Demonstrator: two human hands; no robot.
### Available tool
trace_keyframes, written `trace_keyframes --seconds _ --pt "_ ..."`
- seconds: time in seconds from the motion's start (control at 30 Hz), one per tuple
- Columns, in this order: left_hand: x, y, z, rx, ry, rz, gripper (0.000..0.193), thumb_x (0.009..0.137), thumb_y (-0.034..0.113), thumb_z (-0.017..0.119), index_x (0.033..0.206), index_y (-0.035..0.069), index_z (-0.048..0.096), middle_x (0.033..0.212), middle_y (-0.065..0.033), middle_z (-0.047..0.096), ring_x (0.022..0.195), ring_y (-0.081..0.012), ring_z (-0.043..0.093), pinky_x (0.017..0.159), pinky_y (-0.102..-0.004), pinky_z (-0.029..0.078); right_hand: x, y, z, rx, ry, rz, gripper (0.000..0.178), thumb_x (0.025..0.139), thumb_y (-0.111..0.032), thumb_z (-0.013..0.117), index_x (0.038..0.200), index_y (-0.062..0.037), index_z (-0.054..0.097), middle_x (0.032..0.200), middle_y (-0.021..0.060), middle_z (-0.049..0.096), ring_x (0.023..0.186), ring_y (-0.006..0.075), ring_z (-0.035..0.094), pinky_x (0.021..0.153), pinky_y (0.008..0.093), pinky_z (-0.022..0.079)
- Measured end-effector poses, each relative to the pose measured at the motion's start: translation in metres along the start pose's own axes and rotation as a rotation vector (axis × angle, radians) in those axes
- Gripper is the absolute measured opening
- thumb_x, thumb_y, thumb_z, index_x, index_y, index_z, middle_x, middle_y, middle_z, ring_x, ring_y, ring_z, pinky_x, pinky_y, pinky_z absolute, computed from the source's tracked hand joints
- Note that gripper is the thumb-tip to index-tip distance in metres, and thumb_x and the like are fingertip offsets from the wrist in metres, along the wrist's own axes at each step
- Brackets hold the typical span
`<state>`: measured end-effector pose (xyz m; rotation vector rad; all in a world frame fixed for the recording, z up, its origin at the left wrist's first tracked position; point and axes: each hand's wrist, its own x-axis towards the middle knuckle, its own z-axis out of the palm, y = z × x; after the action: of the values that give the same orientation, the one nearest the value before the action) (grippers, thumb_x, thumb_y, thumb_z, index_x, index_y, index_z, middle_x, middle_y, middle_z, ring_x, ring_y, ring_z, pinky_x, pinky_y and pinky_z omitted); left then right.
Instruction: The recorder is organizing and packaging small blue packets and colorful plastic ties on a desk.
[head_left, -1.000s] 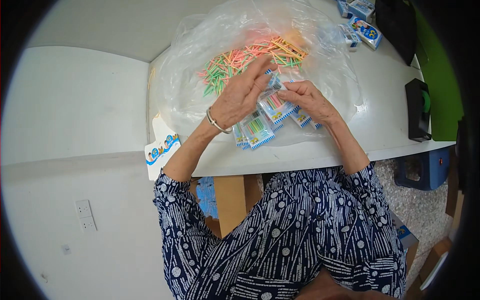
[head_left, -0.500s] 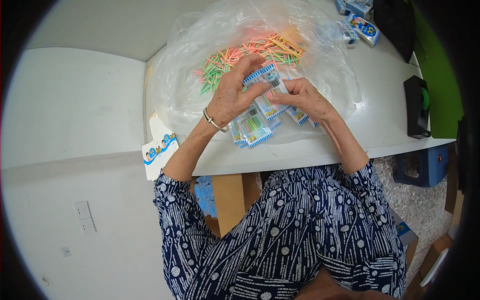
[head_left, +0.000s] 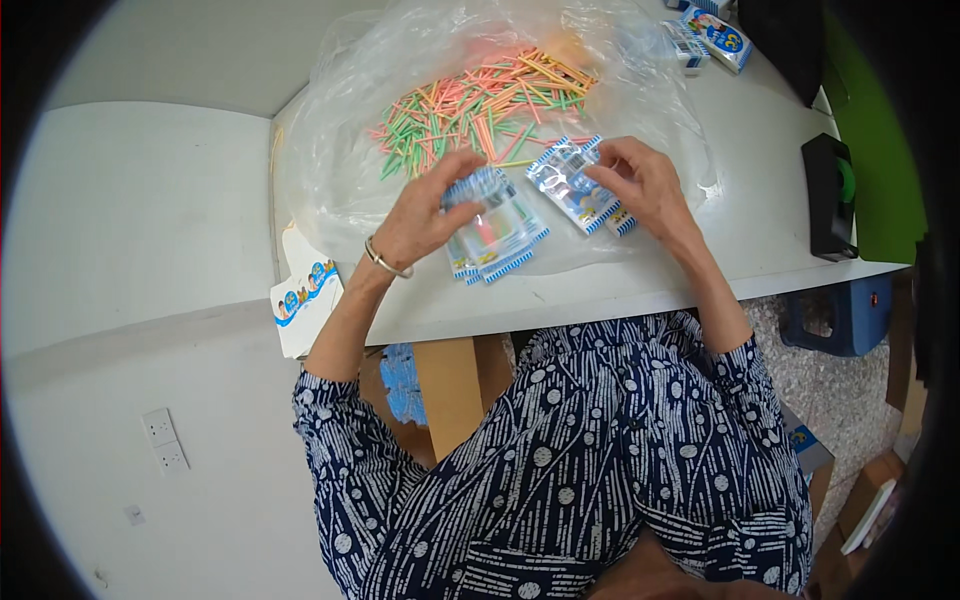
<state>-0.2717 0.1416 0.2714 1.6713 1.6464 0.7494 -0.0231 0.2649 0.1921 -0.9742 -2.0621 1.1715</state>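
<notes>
My left hand [head_left: 428, 208] rests over a small stack of clear sachets [head_left: 495, 232] with blue-striped ends. Its thumb and fingers are spread apart, the thumb lying over the top sachet, which is slightly blurred. Coloured sticks show through that top one. To the right, my right hand [head_left: 648, 188] pinches the upper edge of another sachet [head_left: 572, 190], mostly blue and white on its visible face. A further sachet [head_left: 622, 222] lies partly hidden under that hand. Beyond both hands, a loose heap of pink, green and yellow sticks [head_left: 480, 105] lies on clear plastic.
A large crumpled clear plastic bag [head_left: 335, 150] spreads over the white table [head_left: 440, 312]. At the left edge sits a printed white card box [head_left: 305, 300]. A black tape dispenser [head_left: 828, 200] stands at right; small blue-and-white packs [head_left: 720, 40] lie far right.
My hands have moved apart. The filled sachet held between them now lies on the left stack under my left hand, and my right hand has moved right to another sachet.
</notes>
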Motion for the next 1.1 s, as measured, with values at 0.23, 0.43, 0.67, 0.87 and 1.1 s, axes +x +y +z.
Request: trace_keyframes --seconds 0.23,0.43,0.67,0.87,1.1 --pt "-0.001 -0.014 0.016 0.579 0.084 0.138 0.050 0.070 0.020 0.073 0.112 0.001 0.053 0.110 -0.0160 0.055 0.104 -0.0327 0.051 0.090 -0.0391 0.040 -0.012 0.014 0.021 -0.472 0.211 -0.265 0.020 0.073 -0.018 0.071 0.086 -0.0049 0.061 0.093 0.0079 0.054 0.090 0.0277 0.049 0.077 0.0374 0.040" --pt "0.032 -0.010 0.033 0.434 0.095 0.231 0.045 0.074 0.024 0.072 0.109 0.002 0.056 0.107 -0.0142 0.057 0.105 -0.0303 0.052 0.090 -0.0382 0.040 -0.009 0.020 0.021 -0.475 0.196 -0.317 0.015 0.074 -0.012 0.069 0.084 -0.0059 0.059 0.092 0.0062 0.054 0.090 0.0251 0.050 0.079 0.0369 0.037" --pt "0.060 0.006 0.046 0.222 0.165 0.141 0.025 0.079 0.021 0.068 0.090 -0.001 0.065 0.085 -0.0095 0.063 0.077 -0.0191 0.058 0.069 -0.0295 0.046 -0.008 -0.012 0.011 -0.394 0.225 -0.540 0.019 0.075 -0.011 0.067 0.092 -0.0062 0.060 0.096 0.0059 0.057 0.090 0.0235 0.053 0.083 0.0382 0.037" --pt "0.044 0.018 0.044 -0.006 0.233 0.056 0.017 0.081 0.014 0.066 0.090 -0.001 0.067 0.075 -0.0046 0.062 0.068 -0.0096 0.053 0.062 -0.0248 0.042 0.002 -0.013 0.012 0.018 0.111 -0.299 0.025 0.078 -0.010 0.067 0.101 -0.0022 0.062 0.094 0.0076 0.061 0.080 0.0190 0.056 0.070 0.0304 0.042" --pt "0.025 0.006 0.055 -0.070 0.329 0.020 0.016 0.081 0.011 0.066 0.092 0.000 0.068 0.072 -0.0042 0.061 0.066 -0.0094 0.051 0.060 -0.0254 0.041 -0.004 -0.024 0.016 0.294 -0.109 -0.070 0.017 0.084 -0.013 0.063 0.091 0.0023 0.065 0.068 0.0048 0.058 0.061 0.0090 0.045 0.056 0.0254 0.036"
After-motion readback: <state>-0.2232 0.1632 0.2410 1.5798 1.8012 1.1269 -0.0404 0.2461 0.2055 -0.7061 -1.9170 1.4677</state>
